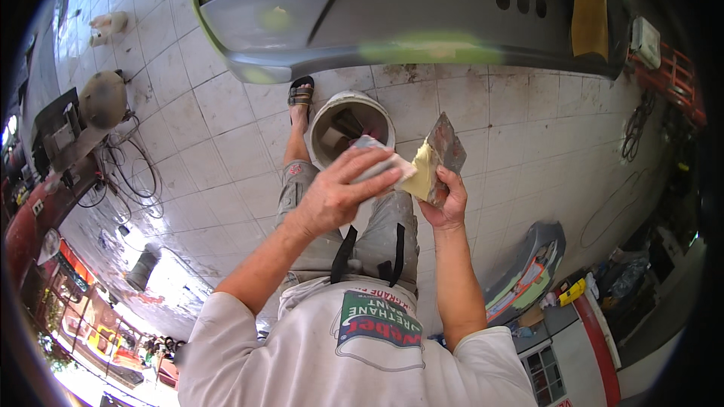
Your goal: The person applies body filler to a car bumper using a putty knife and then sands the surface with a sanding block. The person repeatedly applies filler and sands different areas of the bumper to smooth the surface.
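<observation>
My left hand (343, 187) grips a flat, pale putty spreader (397, 168). The spreader's edge meets pale yellow putty (424, 172) on a thin grey mixing plate (449, 143). That plate is pinched in my right hand (450, 200), thumb on the near side. Below both hands, between my legs, stands a round whitish bucket (387, 122) with some dark objects inside, hard to make out. Beyond it lies a large grey car bumper (422, 7) with yellow-green patches and several round holes.
A tan sheet (590, 22) hangs over the bumper's right part. Red metal framework (675, 84) stands at far right, a smaller bumper piece (528, 271) at lower right. Tangled cables (132, 162) and a rounded machine (104, 99) are at left on the tiled floor (226, 113).
</observation>
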A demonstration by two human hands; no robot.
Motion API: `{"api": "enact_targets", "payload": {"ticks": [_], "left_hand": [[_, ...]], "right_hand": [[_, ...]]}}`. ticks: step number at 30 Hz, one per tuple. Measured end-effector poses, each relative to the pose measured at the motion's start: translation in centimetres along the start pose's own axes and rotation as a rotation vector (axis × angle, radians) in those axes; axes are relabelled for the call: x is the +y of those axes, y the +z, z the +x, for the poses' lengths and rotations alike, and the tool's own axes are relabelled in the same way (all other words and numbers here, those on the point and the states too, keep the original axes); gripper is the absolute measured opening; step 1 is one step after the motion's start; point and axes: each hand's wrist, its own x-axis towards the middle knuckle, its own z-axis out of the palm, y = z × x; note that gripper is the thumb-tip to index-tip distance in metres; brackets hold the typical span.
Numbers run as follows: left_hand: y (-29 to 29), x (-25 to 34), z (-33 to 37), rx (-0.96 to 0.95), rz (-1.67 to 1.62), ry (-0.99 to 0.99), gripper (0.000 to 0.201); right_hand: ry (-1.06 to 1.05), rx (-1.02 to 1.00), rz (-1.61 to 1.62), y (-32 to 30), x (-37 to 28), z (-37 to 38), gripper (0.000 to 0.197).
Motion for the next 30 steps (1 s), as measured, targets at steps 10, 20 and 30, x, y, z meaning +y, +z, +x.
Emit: {"api": "enact_targets", "payload": {"ticks": [10,20,30], "left_hand": [[-17.6,-19.2,6.5,0.617,0.835,-0.297,0.039],[-6.5,-15.1,8.1,0.411,0.91,-0.173,0.046],[7.1,-4.3,-9.1,0.269,0.305,-0.371,0.035]], "right_hand": [[-0.118,0.118,-0.205,-2.8,-0.5,-1.9,0.052],[-0.019,0.146,-0.33,-3.2,-0.5,-2.6,0.057],[-0.039,-0.055,-0.54,-3.8,-5.9,0.0,0.046]]}}
